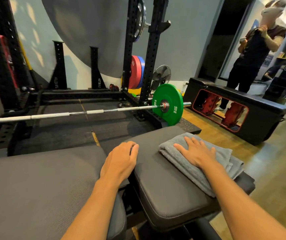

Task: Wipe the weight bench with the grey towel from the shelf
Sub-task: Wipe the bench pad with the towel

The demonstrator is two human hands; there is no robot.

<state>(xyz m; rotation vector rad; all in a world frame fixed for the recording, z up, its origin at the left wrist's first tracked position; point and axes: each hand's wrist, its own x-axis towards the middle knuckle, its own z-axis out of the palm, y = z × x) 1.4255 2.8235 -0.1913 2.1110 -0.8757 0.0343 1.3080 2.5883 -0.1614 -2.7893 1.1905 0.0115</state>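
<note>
Here, seen from above, two bare forearms reach forward over a dark padded weight bench point(34, 184), the worktop of this scene. The bench has two pads with a gap between them: a long pad on the left and a shorter seat pad point(164, 193) on the right.

The right hand point(196, 152) lies flat, palm down, on a folded grey towel point(187, 163). Its fingers point(193, 142) are spread open and straight, pressing on the cloth without gripping it. The towel is a long folded strip on the right side of the seat pad. Its long axis runs from the far end just beyond the fingertips back toward the person, slanting to the right, roughly in line with the forearm. The near end of the towel passes under the wrist and hangs slightly over the pad's right edge.

The left hand point(121, 160) rests palm down at the gap between the pads, well left of the towel. Its fingers point(135, 147) curl loosely downward over the seat pad's edge, holding nothing.

Beyond the fingertips, a barbell point(86, 112) lies across the dark floor mat, with a green plate point(167, 105) marked 10 KG on its right end. A black rack point(149, 49) stands behind. Another person point(253, 49) stands at the far right.
</note>
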